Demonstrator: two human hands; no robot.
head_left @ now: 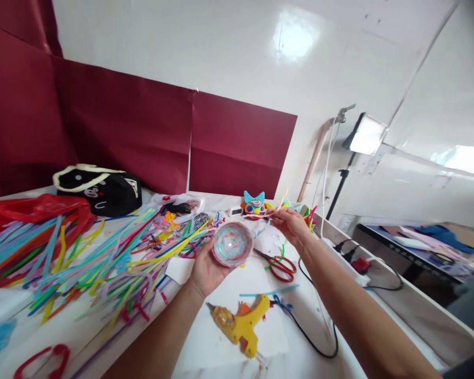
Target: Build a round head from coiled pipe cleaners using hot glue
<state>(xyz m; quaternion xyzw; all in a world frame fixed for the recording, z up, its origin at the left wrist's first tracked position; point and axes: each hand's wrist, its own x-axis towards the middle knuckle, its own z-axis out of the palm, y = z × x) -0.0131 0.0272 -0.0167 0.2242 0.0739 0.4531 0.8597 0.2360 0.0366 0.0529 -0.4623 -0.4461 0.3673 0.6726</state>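
My left hand [205, 271] is closed around a small round bowl [233, 243] wound from pink, white and blue pipe cleaner, held above the white table [229, 316] with its hollow facing me. My right hand [289, 223] reaches farther back and pinches a thin pale pipe cleaner [256, 215] that stretches left toward a small colourful figure with blue ears [255, 204]. Red-handled scissors [278, 265] lie just below my right hand. A yellow glue gun [240, 323] lies near my left forearm.
A big heap of coloured pipe cleaners [98, 258] covers the table's left half. A black bag [98, 190] and a red plastic bag [31, 208] sit at the back left. A black cord [312, 337], a power strip [349, 258] and a lamp on a stand [363, 134] are to the right.
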